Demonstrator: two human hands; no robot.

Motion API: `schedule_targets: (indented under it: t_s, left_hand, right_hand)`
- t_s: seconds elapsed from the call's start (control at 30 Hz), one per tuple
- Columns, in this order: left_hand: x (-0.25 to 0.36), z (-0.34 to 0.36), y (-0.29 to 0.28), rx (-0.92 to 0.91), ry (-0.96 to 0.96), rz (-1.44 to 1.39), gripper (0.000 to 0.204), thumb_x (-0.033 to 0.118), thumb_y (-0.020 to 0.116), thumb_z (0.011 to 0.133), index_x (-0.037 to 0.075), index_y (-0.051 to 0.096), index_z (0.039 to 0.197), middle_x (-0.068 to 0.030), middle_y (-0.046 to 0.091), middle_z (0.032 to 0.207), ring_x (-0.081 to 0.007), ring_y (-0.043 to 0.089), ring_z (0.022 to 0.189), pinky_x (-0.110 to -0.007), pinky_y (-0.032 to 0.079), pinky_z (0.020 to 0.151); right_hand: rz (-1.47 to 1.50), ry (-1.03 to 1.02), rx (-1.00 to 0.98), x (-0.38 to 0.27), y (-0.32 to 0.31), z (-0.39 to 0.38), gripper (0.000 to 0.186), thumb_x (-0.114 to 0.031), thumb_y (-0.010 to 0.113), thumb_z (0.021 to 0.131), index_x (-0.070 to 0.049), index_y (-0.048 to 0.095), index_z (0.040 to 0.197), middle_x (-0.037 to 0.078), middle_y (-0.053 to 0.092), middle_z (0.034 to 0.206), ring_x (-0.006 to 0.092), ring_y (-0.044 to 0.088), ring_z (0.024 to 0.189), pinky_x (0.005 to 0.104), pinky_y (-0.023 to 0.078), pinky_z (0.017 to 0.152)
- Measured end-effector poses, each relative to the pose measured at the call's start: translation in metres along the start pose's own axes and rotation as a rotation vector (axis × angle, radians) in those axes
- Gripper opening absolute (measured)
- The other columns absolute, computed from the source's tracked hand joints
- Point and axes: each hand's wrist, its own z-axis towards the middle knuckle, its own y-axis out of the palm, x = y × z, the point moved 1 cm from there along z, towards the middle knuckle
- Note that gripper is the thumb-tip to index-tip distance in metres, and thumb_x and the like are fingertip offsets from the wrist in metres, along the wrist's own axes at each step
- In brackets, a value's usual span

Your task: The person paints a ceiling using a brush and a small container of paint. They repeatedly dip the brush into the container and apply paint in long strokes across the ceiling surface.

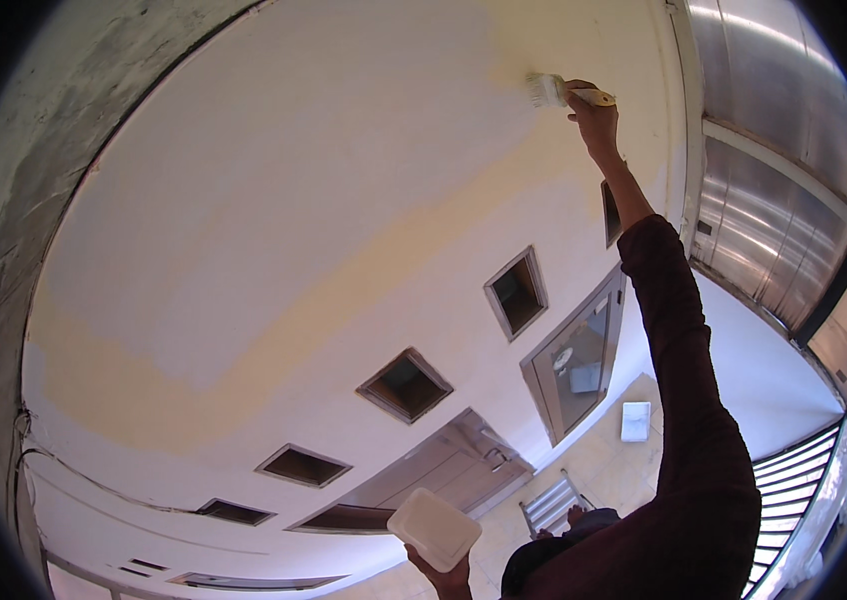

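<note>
Brushing far right on the wall (343, 180), we've the R hand (591, 115) wrapped round the brush (546, 90); L hand (446, 577), near, grips the pale container (434, 530) (finger spread mostly hidden). Prob. best we overlap strokes lightly & keep the container lvl.

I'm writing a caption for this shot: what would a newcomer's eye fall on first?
Probably the right hand at the upper right, holding a brush at the pale wall. Next, the broad yellow band slanting across that wall from lower left to upper right. Then, at the bottom centre, the left hand holding a pale container.
</note>
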Motion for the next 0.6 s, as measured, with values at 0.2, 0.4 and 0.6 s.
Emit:
schedule_targets:
  t_s: [0.2, 0.4, 0.6]
  left_hand:
    - [-0.002, 0.000, -0.015, 0.041, -0.007, -0.044, 0.081, 0.071, 0.050, 0.093, 0.022, 0.035, 0.154, -0.0085, 0.049, 0.147, -0.0337, 0.051, 0.132, -0.063, 0.046, 0.103]
    - [-0.003, 0.003, -0.015, 0.068, 0.049, 0.088, 0.081, 0.070, 0.055, 0.091, 0.022, 0.036, 0.154, -0.0083, 0.050, 0.145, -0.0347, 0.052, 0.131, -0.061, 0.047, 0.102]
    - [-0.003, 0.004, -0.006, 0.031, -0.007, -0.024, 0.080, 0.071, 0.050, 0.093, 0.021, 0.037, 0.153, -0.0084, 0.051, 0.144, -0.0342, 0.054, 0.129, -0.058, 0.047, 0.103]
  right_hand:
    - [-0.349, -0.511, 0.217, -0.028, 0.044, -0.020, 0.020, -0.013, 0.072, 0.087, -0.018, 0.075, 0.107, 0.006, 0.070, 0.113, 0.0281, 0.071, 0.097, 0.0403, 0.057, 0.083]
    - [-0.369, -0.466, -0.044, -0.070, 0.094, -0.087, 0.018, -0.013, 0.070, 0.091, -0.019, 0.073, 0.108, 0.003, 0.071, 0.121, 0.0258, 0.072, 0.098, 0.0373, 0.057, 0.081]
    - [0.020, -0.356, -0.329, -0.091, 0.092, -0.118, 0.014, -0.016, 0.071, 0.091, -0.013, 0.074, 0.105, 0.003, 0.075, 0.106, 0.0167, 0.071, 0.084, 0.0325, 0.057, 0.075]
